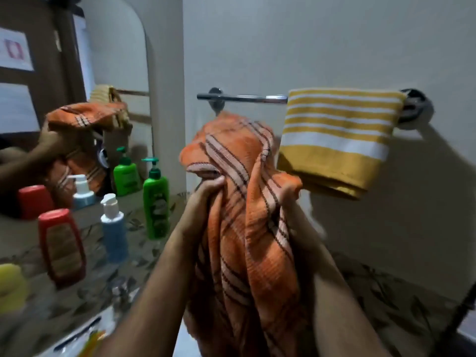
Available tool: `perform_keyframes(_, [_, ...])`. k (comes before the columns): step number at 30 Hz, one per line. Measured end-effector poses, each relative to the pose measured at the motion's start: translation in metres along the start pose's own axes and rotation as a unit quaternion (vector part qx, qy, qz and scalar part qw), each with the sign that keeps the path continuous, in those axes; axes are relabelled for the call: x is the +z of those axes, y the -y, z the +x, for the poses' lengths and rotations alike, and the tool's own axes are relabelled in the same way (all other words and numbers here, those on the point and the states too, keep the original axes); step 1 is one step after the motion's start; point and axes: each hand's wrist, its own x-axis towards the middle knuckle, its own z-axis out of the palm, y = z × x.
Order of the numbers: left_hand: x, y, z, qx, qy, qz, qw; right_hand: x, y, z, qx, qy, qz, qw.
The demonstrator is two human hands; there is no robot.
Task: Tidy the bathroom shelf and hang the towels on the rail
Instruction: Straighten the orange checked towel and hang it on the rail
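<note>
An orange towel with dark and pale stripes (239, 191) is held up in front of me, its top just below the chrome rail (247, 98) on the wall. My left hand (206, 191) grips a bunched fold on the towel's left side. My right hand (288, 194) grips the towel's right side, its fingers mostly hidden by cloth. A yellow and white striped towel (337, 135) hangs folded over the right half of the rail. The left half of the rail is bare.
On the patterned counter (386, 300) to the left stand a green pump bottle (155, 202), a blue pump bottle (114, 230) and a red bottle (61, 248). A yellow object (11, 287) sits at the far left. A mirror (77, 99) reflects them.
</note>
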Motion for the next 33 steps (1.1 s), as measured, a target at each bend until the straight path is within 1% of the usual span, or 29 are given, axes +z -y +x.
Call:
perform_keyframes(1, [0.003, 0.008, -0.01, 0.0, -0.042, 0.027, 0.999, 0.0, 0.0, -0.003, -0.012, 0.02, 0.041, 0.999])
perform_keyframes(2, [0.008, 0.017, -0.022, 0.012, -0.082, 0.041, 0.996, 0.001, -0.005, -0.015, -0.024, 0.062, 0.079, 0.995])
perform_keyframes(3, [0.009, 0.03, -0.033, 0.024, -0.117, 0.07, 0.99, 0.001, -0.015, -0.024, -0.024, 0.056, 0.065, 0.996])
perform_keyframes(4, [0.01, 0.038, -0.041, 0.04, -0.149, 0.094, 0.984, 0.002, -0.019, -0.033, -0.02, 0.035, 0.018, 0.999])
perform_keyframes(6, [0.008, 0.048, -0.056, 0.036, -0.197, 0.137, 0.97, -0.001, -0.027, -0.047, -0.025, -0.03, -0.107, 0.993])
perform_keyframes(7, [0.0, 0.053, -0.063, 0.016, -0.216, 0.171, 0.961, -0.005, -0.031, -0.055, -0.031, -0.046, -0.15, 0.987])
perform_keyframes(9, [-0.012, 0.064, -0.086, -0.037, -0.223, 0.244, 0.943, -0.008, -0.034, -0.068, -0.072, -0.037, -0.236, 0.968])
perform_keyframes(10, [-0.016, 0.07, -0.102, -0.06, -0.229, 0.267, 0.934, -0.012, -0.045, -0.074, -0.079, -0.03, -0.325, 0.942])
perform_keyframes(11, [-0.02, 0.075, -0.115, -0.069, -0.236, 0.286, 0.926, -0.014, -0.053, -0.08, -0.064, -0.021, -0.424, 0.903])
perform_keyframes(12, [-0.022, 0.079, -0.129, -0.07, -0.253, 0.299, 0.917, -0.015, -0.059, -0.086, -0.03, -0.016, -0.524, 0.851])
perform_keyframes(13, [-0.024, 0.081, -0.14, -0.074, -0.271, 0.302, 0.911, -0.017, -0.064, -0.092, 0.008, -0.014, -0.583, 0.812])
perform_keyframes(14, [-0.026, 0.083, -0.15, -0.074, -0.287, 0.292, 0.909, -0.019, -0.063, -0.096, 0.037, -0.013, -0.612, 0.79])
perform_keyframes(16, [-0.03, 0.086, -0.166, -0.073, -0.321, 0.259, 0.908, -0.024, -0.058, -0.104, 0.062, 0.0, -0.624, 0.779])
perform_keyframes(17, [-0.032, 0.087, -0.175, -0.078, -0.333, 0.252, 0.905, -0.026, -0.054, -0.108, 0.063, 0.014, -0.621, 0.781])
perform_keyframes(18, [-0.034, 0.088, -0.182, -0.083, -0.341, 0.243, 0.904, -0.025, -0.051, -0.109, 0.065, 0.039, -0.601, 0.796])
perform_keyframes(19, [-0.036, 0.09, -0.187, -0.092, -0.342, 0.243, 0.903, -0.023, -0.048, -0.112, 0.073, 0.075, -0.551, 0.828])
perform_keyframes(21, [-0.034, 0.093, -0.2, -0.106, -0.319, 0.25, 0.908, -0.007, -0.043, -0.127, 0.108, 0.155, -0.374, 0.908])
perform_keyframes(22, [-0.032, 0.093, -0.205, -0.114, -0.299, 0.259, 0.911, 0.003, -0.043, -0.135, 0.124, 0.175, -0.266, 0.94])
perform_keyframes(23, [-0.031, 0.093, -0.212, -0.127, -0.276, 0.296, 0.906, 0.012, -0.045, -0.141, 0.148, 0.18, -0.157, 0.96])
perform_keyframes(24, [-0.033, 0.093, -0.218, -0.134, -0.241, 0.353, 0.894, 0.021, -0.047, -0.147, 0.18, 0.174, -0.053, 0.967])
perform_keyframes(25, [-0.036, 0.09, -0.226, -0.153, -0.2, 0.435, 0.864, 0.028, -0.05, -0.153, 0.205, 0.165, 0.019, 0.964])
perform_keyframes(26, [-0.042, 0.09, -0.235, -0.177, -0.17, 0.517, 0.82, 0.035, -0.052, -0.158, 0.222, 0.157, 0.053, 0.961])
perform_keyframes(27, [-0.048, 0.086, -0.246, -0.21, -0.179, 0.585, 0.763, 0.04, -0.053, -0.164, 0.229, 0.156, 0.058, 0.959])
perform_keyframes(28, [-0.055, 0.081, -0.258, -0.225, -0.223, 0.618, 0.72, 0.044, -0.055, -0.17, 0.227, 0.155, 0.058, 0.96])
perform_keyframes(29, [-0.055, 0.074, -0.269, -0.209, -0.284, 0.614, 0.706, 0.047, -0.056, -0.175, 0.218, 0.149, 0.06, 0.963])
perform_keyframes(30, [-0.054, 0.067, -0.282, -0.161, -0.349, 0.572, 0.725, 0.051, -0.056, -0.181, 0.21, 0.14, 0.065, 0.965])
perform_keyframes(31, [-0.048, 0.06, -0.293, -0.089, -0.397, 0.507, 0.759, 0.056, -0.056, -0.186, 0.202, 0.129, 0.067, 0.968])
perform_keyframes(32, [-0.037, 0.052, -0.303, -0.013, -0.416, 0.45, 0.79, 0.061, -0.055, -0.192, 0.194, 0.12, 0.071, 0.971])
perform_keyframes(33, [-0.024, 0.044, -0.311, 0.051, -0.408, 0.414, 0.812, 0.067, -0.054, -0.198, 0.187, 0.113, 0.077, 0.973])
